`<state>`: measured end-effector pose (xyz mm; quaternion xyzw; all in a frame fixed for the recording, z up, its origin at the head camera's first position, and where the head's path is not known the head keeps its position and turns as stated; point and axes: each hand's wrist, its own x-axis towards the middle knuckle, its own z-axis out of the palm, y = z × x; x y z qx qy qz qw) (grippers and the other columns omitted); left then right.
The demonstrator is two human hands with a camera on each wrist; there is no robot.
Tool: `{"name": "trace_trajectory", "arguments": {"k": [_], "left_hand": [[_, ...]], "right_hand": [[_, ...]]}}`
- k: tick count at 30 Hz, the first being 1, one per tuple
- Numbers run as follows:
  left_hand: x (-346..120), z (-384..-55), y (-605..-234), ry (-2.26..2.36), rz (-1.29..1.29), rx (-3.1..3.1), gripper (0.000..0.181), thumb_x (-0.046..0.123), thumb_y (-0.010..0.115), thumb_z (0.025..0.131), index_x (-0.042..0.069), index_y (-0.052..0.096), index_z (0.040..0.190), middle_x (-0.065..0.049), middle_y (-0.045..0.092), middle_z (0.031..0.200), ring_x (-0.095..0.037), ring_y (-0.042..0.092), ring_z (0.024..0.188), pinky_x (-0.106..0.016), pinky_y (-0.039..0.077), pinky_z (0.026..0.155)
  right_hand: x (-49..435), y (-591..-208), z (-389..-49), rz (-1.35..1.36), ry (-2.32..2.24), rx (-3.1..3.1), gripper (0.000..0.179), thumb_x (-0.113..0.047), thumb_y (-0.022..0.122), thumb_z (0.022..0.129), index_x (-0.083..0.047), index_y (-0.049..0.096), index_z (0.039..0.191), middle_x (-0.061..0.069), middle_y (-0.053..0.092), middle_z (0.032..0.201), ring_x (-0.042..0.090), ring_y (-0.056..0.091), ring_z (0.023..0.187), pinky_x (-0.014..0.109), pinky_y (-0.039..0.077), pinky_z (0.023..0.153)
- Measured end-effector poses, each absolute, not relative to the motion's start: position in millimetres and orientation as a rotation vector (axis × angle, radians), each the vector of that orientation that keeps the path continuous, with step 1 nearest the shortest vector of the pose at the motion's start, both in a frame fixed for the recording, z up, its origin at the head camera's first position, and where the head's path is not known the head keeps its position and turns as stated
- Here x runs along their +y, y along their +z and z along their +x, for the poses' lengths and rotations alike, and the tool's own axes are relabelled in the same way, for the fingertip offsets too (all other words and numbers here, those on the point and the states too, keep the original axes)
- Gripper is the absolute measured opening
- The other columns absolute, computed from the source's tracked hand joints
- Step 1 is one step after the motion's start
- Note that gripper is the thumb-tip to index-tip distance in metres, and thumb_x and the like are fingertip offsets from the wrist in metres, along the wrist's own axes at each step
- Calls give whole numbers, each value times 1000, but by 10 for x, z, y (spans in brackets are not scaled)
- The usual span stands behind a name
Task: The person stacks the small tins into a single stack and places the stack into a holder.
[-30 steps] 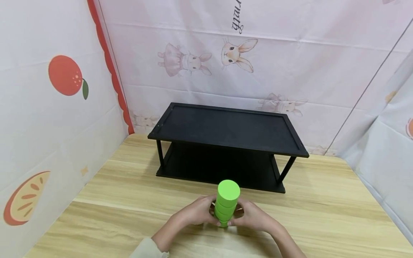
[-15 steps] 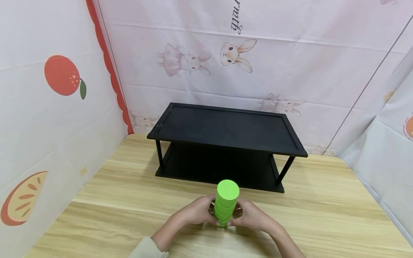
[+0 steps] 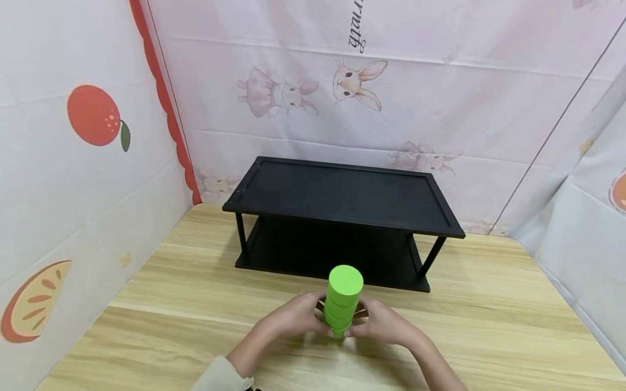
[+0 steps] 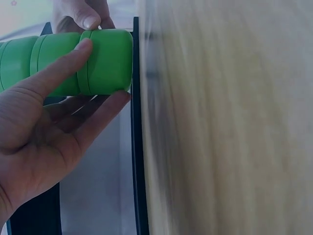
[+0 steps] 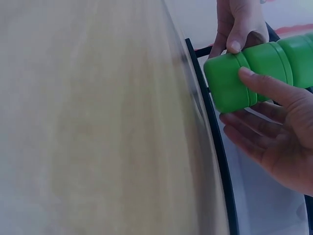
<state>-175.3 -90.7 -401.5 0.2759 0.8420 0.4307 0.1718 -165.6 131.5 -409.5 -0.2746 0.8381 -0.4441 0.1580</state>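
Note:
Upright in front of the shelf is a bright green stack of round cup-like pieces (image 3: 342, 296), with a flat top and ring seams along its sides. My left hand (image 3: 297, 316) holds its lower part from the left, and my right hand (image 3: 387, 321) grips the opposite side. Seen from the left wrist, my left thumb lies across the lowest green piece (image 4: 110, 61), with the fingers around the far side. In the right wrist view, my right hand (image 5: 283, 127) has its thumb on that same piece, fingers beneath.
A black two-tier shelf (image 3: 342, 193) stands just beyond the hands, with its lower board close to the stack. Wooden tabletop (image 3: 171, 320) spreads to both sides. Printed cloth walls (image 3: 293, 49) enclose the back, left and right.
Both hands and the green stack have shifted slightly up in the head view during the last half second. The grip on the stack looks the same.

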Motion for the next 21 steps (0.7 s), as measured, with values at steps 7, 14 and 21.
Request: {"name": "trace_trajectory", "arguments": {"k": [7, 14, 21], "left_hand": [[-926, -1765, -3960, 1238, 806, 2383, 59, 12, 83, 64, 11, 56, 116, 6, 61, 104, -10, 57, 96, -27, 46, 85], [-937, -1780, -3938, 1241, 828, 2387, 55, 13, 83, 65, 11, 58, 114, 7, 62, 103, -9, 56, 95, -25, 47, 83], [-941, -1791, -3929, 1243, 825, 2399, 55, 14, 83, 66, 10, 57, 114, 5, 62, 103, -10, 57, 96, -26, 48, 82]], "right_hand": [[1307, -4049, -1678, -817, -1272, 2409, 55, -21, 77, 74, -5, 50, 119, 5, 57, 111, 24, 57, 100, 38, 48, 85], [1301, -4023, -1688, -837, -1282, 2407, 52, -20, 78, 74, -5, 52, 116, 2, 59, 106, 24, 58, 97, 40, 48, 85], [1304, -3998, -1706, -824, -1257, 2431, 53, -23, 77, 75, -5, 52, 118, 2, 59, 108, 24, 58, 97, 39, 48, 84]]}}
